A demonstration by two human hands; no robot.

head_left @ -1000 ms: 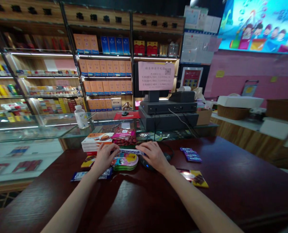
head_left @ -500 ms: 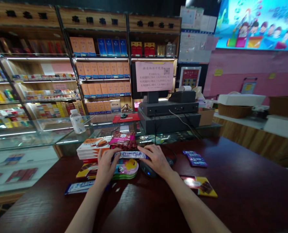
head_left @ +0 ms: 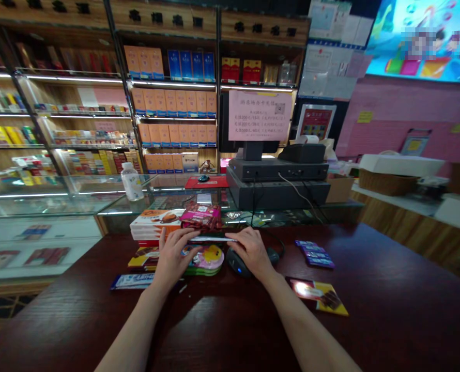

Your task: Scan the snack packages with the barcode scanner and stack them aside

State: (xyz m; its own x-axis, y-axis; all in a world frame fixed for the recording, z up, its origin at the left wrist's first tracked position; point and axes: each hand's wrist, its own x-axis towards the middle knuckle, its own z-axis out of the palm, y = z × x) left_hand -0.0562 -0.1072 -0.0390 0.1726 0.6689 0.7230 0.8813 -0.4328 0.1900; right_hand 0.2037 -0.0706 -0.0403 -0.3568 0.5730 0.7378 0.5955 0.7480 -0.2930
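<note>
A long, thin blue-and-white wrapped bar [head_left: 212, 238] spans my two hands, now seen nearly edge-on. My left hand [head_left: 173, 258] is closed on its left end, and my right hand [head_left: 253, 253] pinches the right end. Just below the bar lies a stack of cartoon-printed packs [head_left: 210, 260], partly covered by my left hand. A magenta packet [head_left: 201, 216] rests behind the bar, beside white-and-orange boxes [head_left: 156, 227]. Yellow chocolate packs [head_left: 141, 258] and another blue-and-white bar [head_left: 131, 281] lie left of my left hand. A black device with a blue light [head_left: 238, 264] sits by my right hand.
Purple packs [head_left: 315, 254] and a yellow chocolate pack [head_left: 325, 297] lie on the right of the dark table [head_left: 230, 330]. A monitor with a pink notice [head_left: 259, 116] stands behind, above a black cash drawer [head_left: 276, 194]. A bottle [head_left: 132, 182] stands on the glass counter.
The bar has turned in my hands from its printed face to its thin edge. My view has shifted slightly left, so most things appear farther right.
</note>
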